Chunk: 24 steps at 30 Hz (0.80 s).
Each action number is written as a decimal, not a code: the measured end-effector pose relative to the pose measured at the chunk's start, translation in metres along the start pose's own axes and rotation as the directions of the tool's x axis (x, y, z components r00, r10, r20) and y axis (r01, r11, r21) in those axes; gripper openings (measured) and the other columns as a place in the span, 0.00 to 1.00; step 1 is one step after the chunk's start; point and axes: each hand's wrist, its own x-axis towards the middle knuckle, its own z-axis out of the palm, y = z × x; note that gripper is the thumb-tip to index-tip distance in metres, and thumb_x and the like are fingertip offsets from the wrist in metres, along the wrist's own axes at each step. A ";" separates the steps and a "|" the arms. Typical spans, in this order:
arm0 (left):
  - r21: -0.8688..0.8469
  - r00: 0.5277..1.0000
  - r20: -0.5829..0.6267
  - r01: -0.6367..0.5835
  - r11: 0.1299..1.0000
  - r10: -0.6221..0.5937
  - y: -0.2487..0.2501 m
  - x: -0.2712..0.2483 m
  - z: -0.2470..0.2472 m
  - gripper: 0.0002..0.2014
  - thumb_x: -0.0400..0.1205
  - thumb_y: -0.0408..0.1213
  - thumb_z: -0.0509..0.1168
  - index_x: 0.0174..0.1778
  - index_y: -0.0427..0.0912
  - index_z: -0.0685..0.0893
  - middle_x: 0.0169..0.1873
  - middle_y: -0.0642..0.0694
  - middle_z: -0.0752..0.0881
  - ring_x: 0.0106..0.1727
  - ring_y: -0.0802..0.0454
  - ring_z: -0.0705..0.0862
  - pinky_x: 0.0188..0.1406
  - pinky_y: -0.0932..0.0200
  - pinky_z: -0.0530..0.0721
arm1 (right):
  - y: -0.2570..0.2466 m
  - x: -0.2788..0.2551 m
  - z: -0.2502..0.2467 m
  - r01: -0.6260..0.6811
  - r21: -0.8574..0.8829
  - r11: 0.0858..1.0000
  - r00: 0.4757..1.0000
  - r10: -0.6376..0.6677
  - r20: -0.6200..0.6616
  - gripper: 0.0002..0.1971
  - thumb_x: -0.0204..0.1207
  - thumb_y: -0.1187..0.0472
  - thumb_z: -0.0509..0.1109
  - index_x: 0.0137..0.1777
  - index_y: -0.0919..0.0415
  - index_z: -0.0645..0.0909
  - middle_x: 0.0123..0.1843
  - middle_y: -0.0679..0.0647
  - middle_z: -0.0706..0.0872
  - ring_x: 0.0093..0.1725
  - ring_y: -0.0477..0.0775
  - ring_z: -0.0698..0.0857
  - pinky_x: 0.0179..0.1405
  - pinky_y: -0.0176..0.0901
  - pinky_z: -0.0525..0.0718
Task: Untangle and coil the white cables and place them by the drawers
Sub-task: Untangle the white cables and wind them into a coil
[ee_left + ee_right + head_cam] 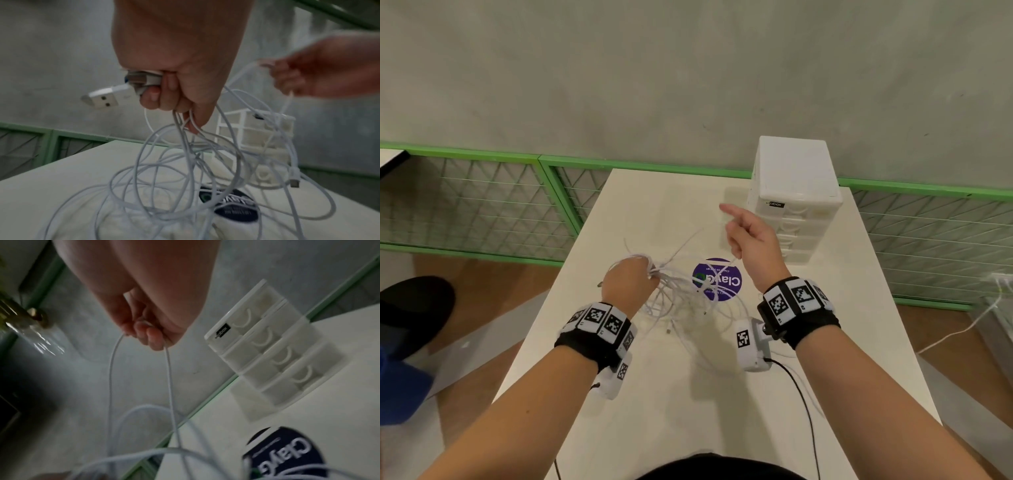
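Note:
A tangle of white cables (681,301) hangs in loose loops over the middle of the white table (640,404). My left hand (628,282) grips a bunch of them above the table; in the left wrist view two USB plugs (115,95) stick out of its fist (174,91), and the cable loops (185,170) dangle below. My right hand (751,236), raised in front of the white drawer unit (791,192), pinches one white strand (170,378) between curled fingers (152,335), with the index finger pointing out. The drawer unit (273,353) stands at the table's back right.
A round purple sticker (717,279) lies on the table under the cables. Green wire-mesh panels (482,202) run behind the table along a grey wall. Another white cable (962,325) trails on the floor at right. A dark shoe (410,308) is at far left.

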 end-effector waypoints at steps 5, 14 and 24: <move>0.048 0.997 0.070 -0.029 0.998 0.026 0.011 -0.004 0.013 0.10 0.80 0.40 0.63 0.48 0.37 0.83 0.47 0.41 0.86 0.50 0.41 0.84 0.41 0.56 0.73 | -0.013 -0.001 0.022 -0.041 0.164 0.986 0.987 0.014 0.161 0.30 0.83 0.70 0.59 0.81 0.50 0.57 0.51 0.52 0.86 0.21 0.49 0.77 0.19 0.37 0.70; -0.281 0.973 -0.048 0.203 0.938 -0.225 -0.012 -0.001 -0.004 0.18 0.84 0.47 0.60 0.33 0.38 0.76 0.30 0.44 0.80 0.39 0.39 0.81 0.36 0.55 0.73 | 0.026 -0.002 -0.005 -0.250 -0.129 0.960 0.952 0.268 0.151 0.14 0.86 0.62 0.56 0.65 0.67 0.77 0.30 0.53 0.83 0.20 0.49 0.79 0.22 0.39 0.80; -0.664 0.994 0.102 0.047 0.746 0.029 0.011 -0.013 0.009 0.09 0.73 0.39 0.77 0.34 0.37 0.87 0.31 0.53 0.86 0.38 0.57 0.83 0.43 0.60 0.78 | 0.005 0.003 0.017 -0.283 0.155 0.947 0.950 0.253 0.184 0.12 0.87 0.63 0.52 0.52 0.58 0.79 0.31 0.52 0.67 0.29 0.49 0.72 0.46 0.51 0.89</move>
